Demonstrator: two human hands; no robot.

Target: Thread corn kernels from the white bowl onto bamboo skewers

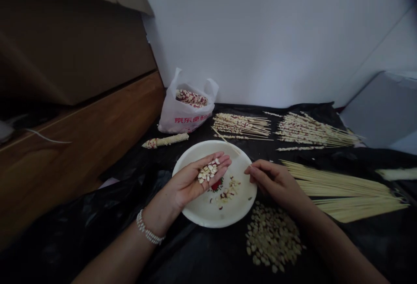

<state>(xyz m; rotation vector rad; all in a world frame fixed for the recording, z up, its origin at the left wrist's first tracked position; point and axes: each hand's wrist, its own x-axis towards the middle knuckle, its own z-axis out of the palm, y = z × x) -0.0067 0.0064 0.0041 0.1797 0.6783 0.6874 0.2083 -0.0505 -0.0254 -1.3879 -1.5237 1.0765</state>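
Palm up over the white bowl (195, 214), my left hand (195, 179) cups a small heap of pale corn kernels (208, 171). My right hand (270, 179) is at the bowl's right rim with thumb and forefinger pinched together; whatever is between them is too small to make out. Inside the bowl lie loose kernels (230, 190), some yellowish and some dark red. A thin skewer (226, 140) rests across the bowl's far rim. Below my right hand, a pile of flat, pale seed-like pieces (273, 236) sits on the black sheet.
Bare skewers (345, 188) lie fanned at the right. Behind them are two bundles of kernel-threaded skewers (241, 123) (302, 130). A white plastic bag (182, 114) holds red-and-white corn cobs (192, 97). One partly stripped cob (166, 140) lies before it. A cardboard box (74, 41) stands left.
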